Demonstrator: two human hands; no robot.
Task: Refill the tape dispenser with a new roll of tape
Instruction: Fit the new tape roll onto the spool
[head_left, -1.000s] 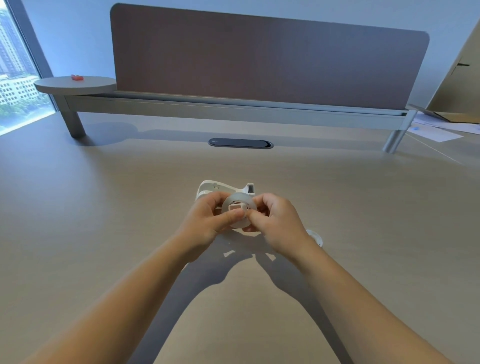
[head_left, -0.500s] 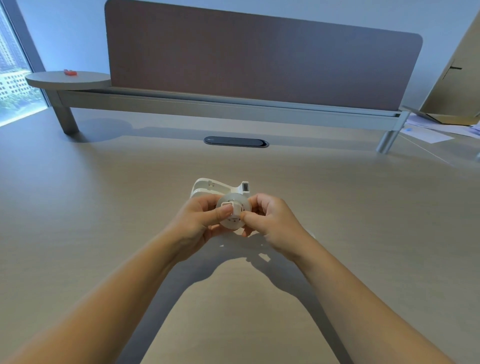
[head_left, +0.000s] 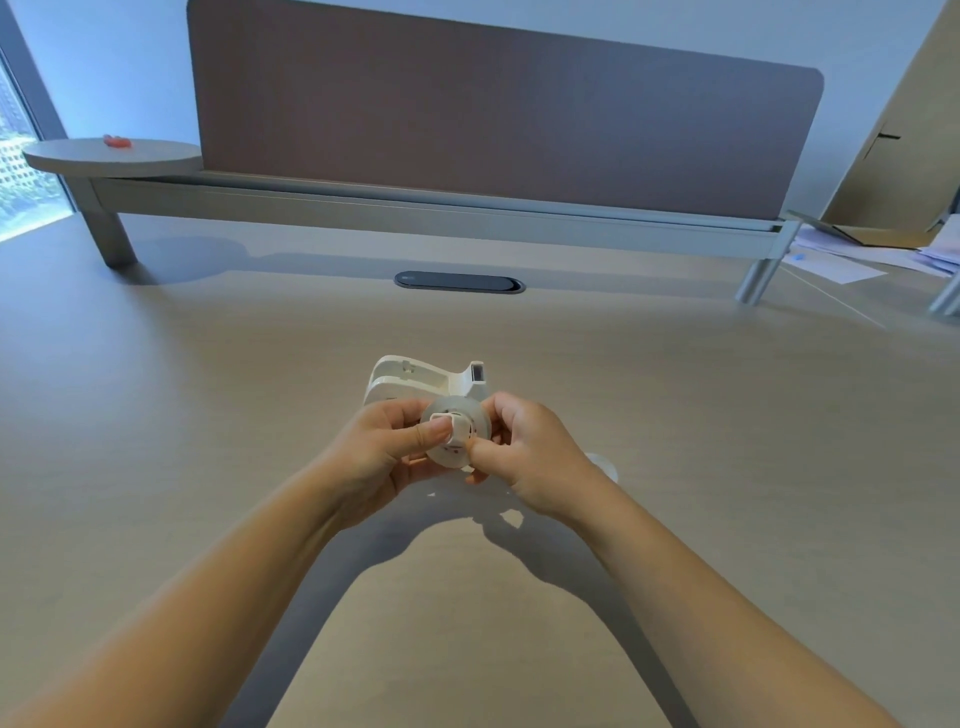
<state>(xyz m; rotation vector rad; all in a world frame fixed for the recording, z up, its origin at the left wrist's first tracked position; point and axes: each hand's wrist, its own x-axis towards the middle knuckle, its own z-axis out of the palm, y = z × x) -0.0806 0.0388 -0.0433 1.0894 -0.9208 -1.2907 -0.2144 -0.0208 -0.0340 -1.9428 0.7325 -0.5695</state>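
Both hands hold a translucent roll of tape (head_left: 470, 415) just above the desk, with a white plastic hub (head_left: 453, 428) in its centre. My left hand (head_left: 382, 452) grips the roll from the left, thumb pressing on the hub. My right hand (head_left: 524, 449) pinches the roll's right edge. The white tape dispenser (head_left: 415, 376) stands on the desk right behind the roll, its cutter end (head_left: 475, 371) pointing right. Another clear roll (head_left: 602, 464) peeks out behind my right wrist.
The wooden desk (head_left: 727, 467) has a dark cable slot (head_left: 460, 282) further back. A brown divider panel (head_left: 493, 104) on a grey rail closes the far edge. A round side shelf (head_left: 111, 156) carries a small red item. Papers (head_left: 852, 260) and cardboard lie far right.
The hands and roll have stayed over the same spot in front of the dispenser. My left thumb has shifted slightly on the hub. The camera view has tilted a little.
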